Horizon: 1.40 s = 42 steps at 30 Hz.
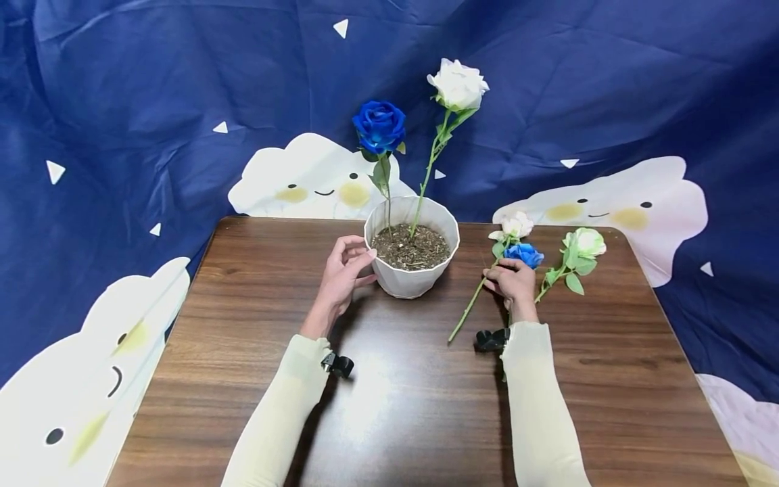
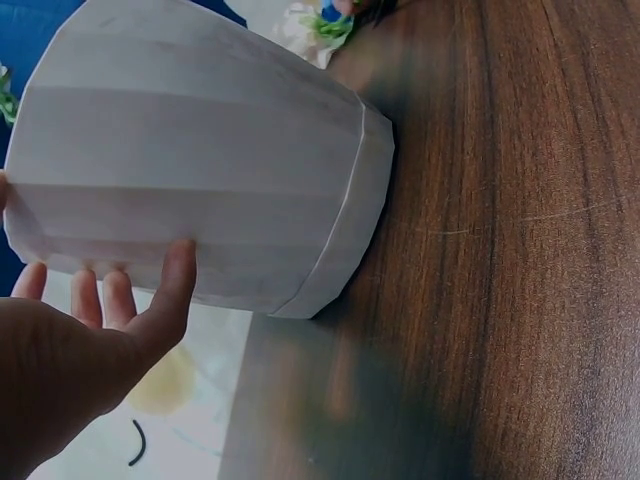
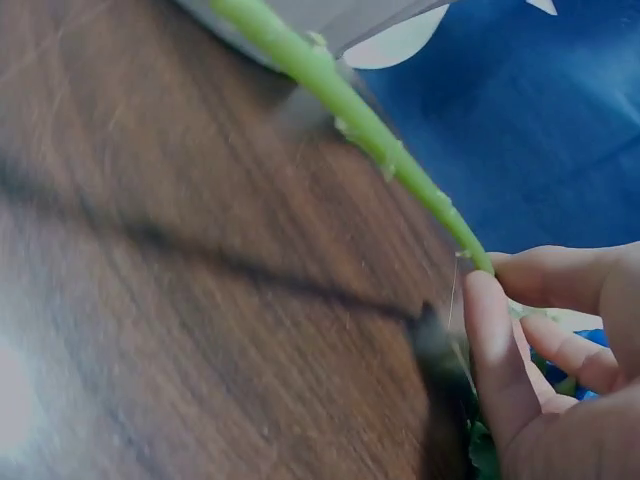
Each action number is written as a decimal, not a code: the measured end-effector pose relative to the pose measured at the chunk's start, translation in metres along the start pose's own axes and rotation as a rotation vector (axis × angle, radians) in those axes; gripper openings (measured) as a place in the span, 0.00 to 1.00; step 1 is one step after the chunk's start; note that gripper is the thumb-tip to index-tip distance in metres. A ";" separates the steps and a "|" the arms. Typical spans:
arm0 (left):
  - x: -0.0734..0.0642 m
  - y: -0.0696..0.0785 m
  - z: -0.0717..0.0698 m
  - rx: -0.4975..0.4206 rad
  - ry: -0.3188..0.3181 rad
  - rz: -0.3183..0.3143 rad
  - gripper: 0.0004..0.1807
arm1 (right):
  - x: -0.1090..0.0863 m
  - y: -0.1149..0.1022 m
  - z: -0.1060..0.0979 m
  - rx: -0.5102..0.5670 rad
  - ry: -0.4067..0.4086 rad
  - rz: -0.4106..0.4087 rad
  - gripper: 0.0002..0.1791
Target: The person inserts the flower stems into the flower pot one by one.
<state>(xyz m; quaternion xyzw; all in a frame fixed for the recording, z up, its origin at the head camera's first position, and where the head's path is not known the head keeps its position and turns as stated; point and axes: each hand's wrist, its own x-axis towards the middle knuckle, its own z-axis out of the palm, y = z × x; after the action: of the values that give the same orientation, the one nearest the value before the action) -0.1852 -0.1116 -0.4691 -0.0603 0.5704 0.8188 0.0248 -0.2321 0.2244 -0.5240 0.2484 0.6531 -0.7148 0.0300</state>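
Note:
A white faceted flowerpot (image 1: 406, 283) filled with soil (image 1: 414, 249) stands on the table. In it are a blue rose (image 1: 380, 127) and a taller white rose (image 1: 458, 84). My left hand (image 1: 343, 274) touches the pot's left side, thumb and fingers spread; the left wrist view shows the thumb against the wall (image 2: 200, 140). My right hand (image 1: 513, 281) pinches the green stem (image 3: 370, 130) of a pale white-pink rose (image 1: 516, 225) between thumb and forefinger. The stem's bare end points toward me. Another blue rose (image 1: 525, 255) lies just beyond this hand, its stem mostly hidden.
To the right of my right hand a green-white rose (image 1: 585, 242) with leaves lies on the brown wooden table (image 1: 414, 406). A dark blue cloth (image 1: 182, 81) with clouds and triangles hangs behind. Black wrist mounts (image 1: 338, 365) sit on both sleeves.

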 end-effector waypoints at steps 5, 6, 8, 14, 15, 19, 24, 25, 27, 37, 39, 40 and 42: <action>0.000 -0.001 0.000 -0.003 -0.003 -0.007 0.19 | -0.004 -0.003 0.000 0.124 -0.010 0.017 0.27; 0.000 -0.001 0.000 -0.003 -0.003 -0.007 0.20 | -0.005 -0.005 0.000 0.146 -0.009 0.017 0.27; -0.001 -0.001 0.000 -0.004 -0.004 -0.004 0.20 | -0.007 -0.007 0.001 0.181 -0.003 0.015 0.25; -0.001 0.000 0.001 -0.004 -0.002 0.001 0.20 | -0.012 -0.017 0.003 0.329 0.013 -0.014 0.23; -0.001 -0.001 0.001 -0.005 -0.002 0.001 0.20 | -0.013 -0.018 0.004 0.361 0.013 -0.023 0.23; -0.002 -0.001 0.001 -0.011 0.000 0.003 0.19 | -0.015 -0.023 0.004 0.466 0.002 -0.075 0.22; -0.002 -0.001 0.000 -0.010 0.001 -0.001 0.20 | -0.017 -0.028 0.004 0.538 0.002 -0.136 0.22; -0.001 -0.001 0.000 -0.009 0.001 -0.002 0.20 | -0.018 -0.029 0.004 0.548 0.005 -0.144 0.22; -0.001 -0.001 0.000 -0.004 0.000 -0.002 0.20 | -0.019 -0.032 0.004 0.560 0.012 -0.160 0.22; 0.001 0.000 0.001 -0.002 0.002 -0.004 0.19 | -0.029 -0.051 0.003 0.591 0.018 -0.230 0.21; 0.001 0.000 0.001 -0.002 0.004 -0.007 0.19 | -0.031 -0.055 0.003 0.602 0.012 -0.251 0.21; 0.001 0.000 0.001 -0.003 0.006 -0.009 0.19 | -0.032 -0.056 0.003 0.607 0.011 -0.261 0.22; 0.001 -0.001 0.001 -0.002 0.008 -0.011 0.19 | -0.033 -0.058 0.003 0.630 0.002 -0.279 0.23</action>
<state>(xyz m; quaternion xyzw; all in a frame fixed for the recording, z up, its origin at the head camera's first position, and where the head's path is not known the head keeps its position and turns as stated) -0.1866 -0.1104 -0.4696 -0.0669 0.5695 0.8188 0.0269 -0.2255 0.2203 -0.4574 0.1544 0.4282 -0.8783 -0.1467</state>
